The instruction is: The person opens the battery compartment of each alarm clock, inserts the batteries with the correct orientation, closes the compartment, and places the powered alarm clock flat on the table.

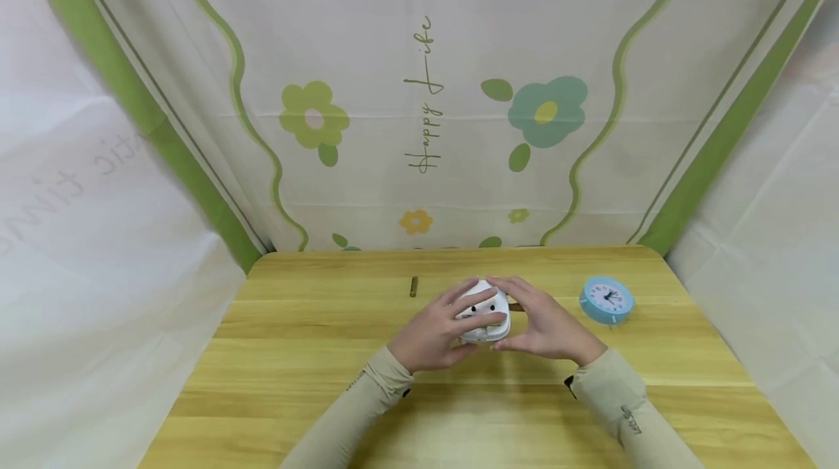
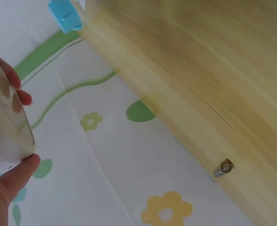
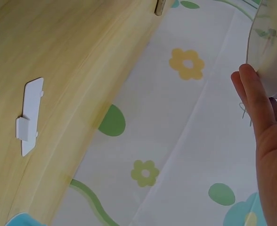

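Both hands hold a white, rounded device (image 1: pixel 483 307) with two black dots like eyes, raised over the wooden table. My left hand (image 1: pixel 434 330) grips it from the left, fingers spread across it and thumb at the lower edge. On the other side my right hand (image 1: pixel 549 325) holds it between fingers at the top and thumb below. A glossy face shows on the device (image 2: pixel 9 134) in the left wrist view. Behind the hands, a small battery (image 1: pixel 414 287) lies on the table. A flat white cover with a tab (image 3: pixel 32 117) lies there too, in the right wrist view.
A round light-blue alarm clock (image 1: pixel 606 300) stands on the right part of the wooden table (image 1: pixel 295 381). Flower-printed cloth (image 1: pixel 367 185) hangs behind the table's back edge, and pale cloth hangs on both sides.
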`<state>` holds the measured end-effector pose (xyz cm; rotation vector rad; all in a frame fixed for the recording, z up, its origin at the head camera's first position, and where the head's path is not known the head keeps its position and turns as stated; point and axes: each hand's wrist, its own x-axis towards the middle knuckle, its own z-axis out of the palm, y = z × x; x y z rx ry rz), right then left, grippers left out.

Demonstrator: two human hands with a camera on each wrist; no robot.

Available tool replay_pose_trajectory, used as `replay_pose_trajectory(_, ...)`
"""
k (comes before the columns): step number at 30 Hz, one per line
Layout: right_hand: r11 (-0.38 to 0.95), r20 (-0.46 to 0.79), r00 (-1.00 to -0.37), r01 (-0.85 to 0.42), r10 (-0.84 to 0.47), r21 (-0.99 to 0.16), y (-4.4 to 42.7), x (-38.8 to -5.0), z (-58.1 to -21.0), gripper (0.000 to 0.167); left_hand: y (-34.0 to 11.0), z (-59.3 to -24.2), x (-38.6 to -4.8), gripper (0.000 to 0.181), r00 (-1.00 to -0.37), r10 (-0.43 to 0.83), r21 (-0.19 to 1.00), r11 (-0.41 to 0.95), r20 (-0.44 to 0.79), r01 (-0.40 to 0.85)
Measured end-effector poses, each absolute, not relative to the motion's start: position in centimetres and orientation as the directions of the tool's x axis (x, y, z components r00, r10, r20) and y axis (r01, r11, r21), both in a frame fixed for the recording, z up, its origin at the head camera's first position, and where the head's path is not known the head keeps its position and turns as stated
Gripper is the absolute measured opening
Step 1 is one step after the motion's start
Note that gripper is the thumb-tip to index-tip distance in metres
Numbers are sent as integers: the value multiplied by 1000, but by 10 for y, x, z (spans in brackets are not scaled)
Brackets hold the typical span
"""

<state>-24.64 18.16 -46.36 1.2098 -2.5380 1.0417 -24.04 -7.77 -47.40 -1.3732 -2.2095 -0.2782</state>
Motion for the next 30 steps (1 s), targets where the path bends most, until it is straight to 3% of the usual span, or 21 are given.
replay_pose_trajectory(16,393,395,-664,-718,-635,-575,182,-246,-460,101,-80,-472,-242,65,-259,807,-258,444,530,858)
replay_pose_trajectory(24,372,411,-664,-716,-624,-591,183,-245,-460,100,-79,-469,-240,57,-226,798,-261,427,558,865)
replay_pose_trajectory(30,396,444,-640,-753,-627,-526,182,-244,-457,102,-83,-470,-241,60,-221,754,-149,389,619,909)
